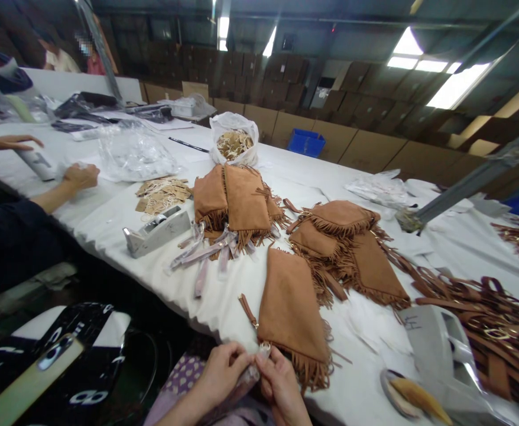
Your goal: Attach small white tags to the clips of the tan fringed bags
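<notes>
At the table's front edge, my left hand (224, 370) and my right hand (281, 378) pinch a plastic-wrapped strap (249, 374) between them. Clear wrapping shows at its upper end, by my right fingertips. Just beyond them lies a brown fringed pouch (288, 296), flat on the cloth, with a zip pull at its left side. To the right is a heap of similar fringed pouches (341, 216). Another stack of pouches (248, 198) stands further back, with several wrapped straps (210, 251) spread in front of it.
A tape dispenser (157, 232) sits by a pile of tan tags (162, 195); a white bag of tags (235, 145) stands behind. Another tape dispenser (441, 349) and brown straps (490, 319) lie at right. A co-worker's hands (80, 176) work at left. A metal post (463, 177) rises at right.
</notes>
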Available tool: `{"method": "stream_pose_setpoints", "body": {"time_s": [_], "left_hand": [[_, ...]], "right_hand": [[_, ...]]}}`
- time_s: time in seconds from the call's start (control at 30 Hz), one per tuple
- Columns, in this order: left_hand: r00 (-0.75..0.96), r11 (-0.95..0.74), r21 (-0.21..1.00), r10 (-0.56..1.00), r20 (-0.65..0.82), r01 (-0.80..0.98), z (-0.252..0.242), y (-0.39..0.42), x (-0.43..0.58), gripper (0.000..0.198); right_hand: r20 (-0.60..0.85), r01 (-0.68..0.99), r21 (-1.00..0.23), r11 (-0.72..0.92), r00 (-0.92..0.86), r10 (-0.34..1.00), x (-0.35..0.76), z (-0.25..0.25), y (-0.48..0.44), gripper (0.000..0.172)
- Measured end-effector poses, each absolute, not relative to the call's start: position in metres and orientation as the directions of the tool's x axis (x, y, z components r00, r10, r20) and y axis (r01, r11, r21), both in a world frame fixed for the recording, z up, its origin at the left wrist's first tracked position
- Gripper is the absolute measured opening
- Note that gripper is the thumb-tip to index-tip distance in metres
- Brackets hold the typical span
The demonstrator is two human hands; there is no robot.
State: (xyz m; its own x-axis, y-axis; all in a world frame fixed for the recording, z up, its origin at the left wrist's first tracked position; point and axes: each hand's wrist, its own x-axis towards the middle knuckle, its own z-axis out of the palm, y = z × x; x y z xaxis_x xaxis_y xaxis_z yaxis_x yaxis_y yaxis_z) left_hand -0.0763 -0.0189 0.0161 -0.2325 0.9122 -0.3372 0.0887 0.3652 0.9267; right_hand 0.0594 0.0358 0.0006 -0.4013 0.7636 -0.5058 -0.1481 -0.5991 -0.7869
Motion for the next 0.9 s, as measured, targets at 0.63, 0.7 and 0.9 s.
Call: {"method": "stream_pose_setpoints", "body": {"time_s": [0.63,0.7,0.9], "left_hand": [[-0.520,0.197,0.956,0.853,-0.057,0.218,0.014,0.021,-0.122,0.030],[-0.530,0.216,0.952,0.845,-0.071,0.218,0.015,0.017,-0.123,0.034],[-0.403,0.151,0.953,0.915,-0.034,0.263,0.024,0.026,-0.115,0.038]], "right_hand": [[0.063,0.812,-0.189,0.553,-0.552,0.832,0.010,0.035,0.090,0.010],[0.086,0.808,-0.167,0.565,-0.559,0.825,0.010,0.028,0.093,0.016],[0.248,0.636,-0.455,0.624,-0.583,0.774,0.035,0.021,0.088,0.024]]}}
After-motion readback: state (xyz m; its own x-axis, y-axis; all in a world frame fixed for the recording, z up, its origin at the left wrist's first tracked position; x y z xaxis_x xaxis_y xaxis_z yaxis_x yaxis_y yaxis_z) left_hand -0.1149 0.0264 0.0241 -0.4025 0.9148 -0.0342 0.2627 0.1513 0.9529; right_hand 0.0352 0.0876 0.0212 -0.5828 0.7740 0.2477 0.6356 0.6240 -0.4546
